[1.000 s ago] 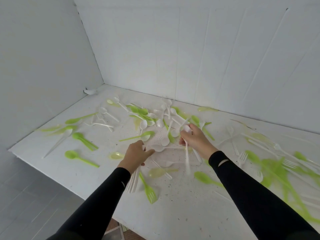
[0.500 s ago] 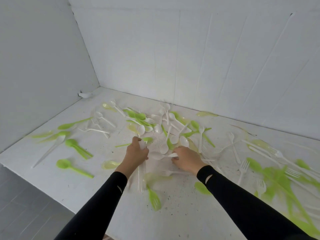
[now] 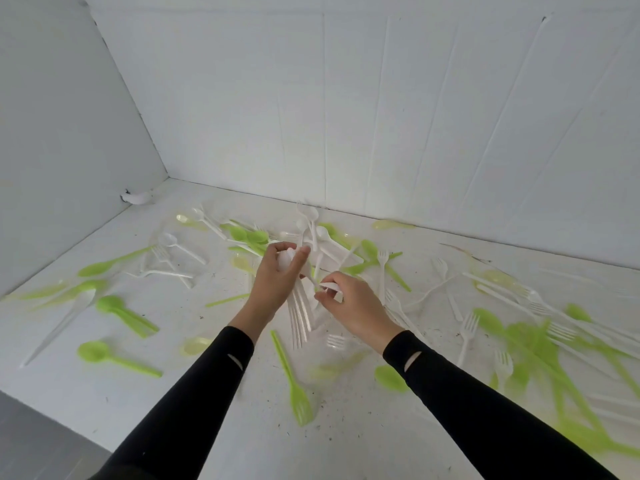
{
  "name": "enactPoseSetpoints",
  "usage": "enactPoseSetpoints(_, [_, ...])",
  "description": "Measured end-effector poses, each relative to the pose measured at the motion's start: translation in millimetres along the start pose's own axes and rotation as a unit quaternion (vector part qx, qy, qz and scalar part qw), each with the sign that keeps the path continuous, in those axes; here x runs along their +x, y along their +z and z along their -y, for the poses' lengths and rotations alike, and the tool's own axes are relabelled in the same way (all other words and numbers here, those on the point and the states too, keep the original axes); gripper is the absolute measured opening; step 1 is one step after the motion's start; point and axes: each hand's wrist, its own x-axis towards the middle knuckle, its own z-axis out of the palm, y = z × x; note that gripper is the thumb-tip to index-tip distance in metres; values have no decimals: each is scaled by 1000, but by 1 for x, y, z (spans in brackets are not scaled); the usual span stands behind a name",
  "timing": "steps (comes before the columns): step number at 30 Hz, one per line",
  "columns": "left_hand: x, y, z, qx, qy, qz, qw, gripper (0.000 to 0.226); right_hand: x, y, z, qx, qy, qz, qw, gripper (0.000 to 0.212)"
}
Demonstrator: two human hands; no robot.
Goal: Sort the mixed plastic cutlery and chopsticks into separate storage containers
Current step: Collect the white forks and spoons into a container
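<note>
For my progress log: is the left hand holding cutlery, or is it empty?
Holding. The left hand grips a bundle of white cutlery, handles hanging below it.

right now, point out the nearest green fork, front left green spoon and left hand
green fork point(image 3: 300, 406), head view, on its head
green spoon point(image 3: 91, 351), head view, on its bowl
left hand point(image 3: 274, 286), head view, back of hand

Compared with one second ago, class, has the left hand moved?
Yes. The left hand, gripping white cutlery, has moved away from the near green fork, toward the back wall.
</note>
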Motion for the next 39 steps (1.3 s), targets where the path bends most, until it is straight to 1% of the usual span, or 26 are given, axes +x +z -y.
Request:
enactPoseSetpoints(2, [3, 3, -1, 29, 15, 23, 999, 27, 3, -1, 2, -2, -11, 35, 999, 28])
enactPoseSetpoints(4, [5, 5, -5, 35, 36, 27, 998, 16, 8, -2, 5, 16, -16, 55, 998, 30])
enactPoseSetpoints(6, [9, 4, -11, 37, 57, -13, 998, 10, 14, -5, 1, 56, 9, 26, 998, 34])
enactPoseSetpoints(7, [11, 2, -15, 35, 63, -34, 997, 12, 18, -7, -5, 61, 30, 7, 998, 34])
enactPoseSetpoints(8, [13, -2, -18, 31, 62, -48, 996, 16, 20, -8, -13, 45, 54, -9, 997, 32])
enactPoseSetpoints(11, [20, -12, -16, 41, 13, -50, 998, 33, 25, -10, -42, -95, 131, -13, 987, 20])
enactPoseSetpoints(13, [26, -16, -11, 88, -14, -36, 995, 42, 28, -9, -52, -164, 170, 4, 972, 25])
enactPoseSetpoints(15, [28, -18, -6, 137, -22, 4, 990, 45, 31, -7, -54, -192, 186, 13, 964, 34])
enactPoseSetpoints(17, [26, -17, -2, 120, -33, 53, 991, 34, 34, -5, -53, -212, 188, 11, 959, 38])
enactPoseSetpoints(18, [25, -16, 0, 102, -35, 65, 992, 27, 35, -5, -54, -224, 187, 14, 956, 38])
enactPoseSetpoints(20, [22, -15, 3, 86, -32, 54, 994, 19, 36, -4, -55, -237, 187, 16, 953, 37])
enactPoseSetpoints(23, [24, -15, 7, 102, -41, 20, 994, 17, 38, -5, -57, -245, 182, 29, 952, 32])
enactPoseSetpoints(26, [26, -13, 7, 102, -53, 34, 993, 8, 41, -9, -54, -232, 169, 16, 958, 20])
enactPoseSetpoints(27, [26, -13, 7, 106, -50, 49, 992, 10, 43, -11, -52, -217, 160, 4, 963, 19])
enactPoseSetpoints(29, [26, -13, 6, 137, -35, 83, 986, 21, 50, -16, -48, -199, 132, -10, 971, 18])
enactPoseSetpoints(30, [26, -12, 5, 170, -18, 99, 980, 21, 53, -18, -46, -203, 115, -7, 972, 19])
enactPoseSetpoints(31, [28, -11, 5, 217, 8, 118, 969, 17, 56, -19, -44, -216, 98, -1, 971, 22])
enactPoseSetpoints(32, [29, -9, 6, 275, 37, 144, 950, 12, 59, -20, -43, -236, 83, 8, 968, 27])
enactPoseSetpoints(34, [32, -6, 10, 404, 90, 211, 885, 17, 64, -19, -39, -286, 57, 42, 956, 34])
enactPoseSetpoints(35, [32, -5, 15, 452, 104, 240, 853, 18, 66, -17, -38, -306, 48, 60, 949, 36])
enactPoseSetpoints(37, [29, -5, 24, 507, 133, 282, 803, 23, 69, -13, -36, -333, 33, 83, 939, 39])
enactPoseSetpoints(39, [26, -7, 32, 540, 154, 307, 769, 36, 73, -10, -38, -366, 10, 98, 926, 41])
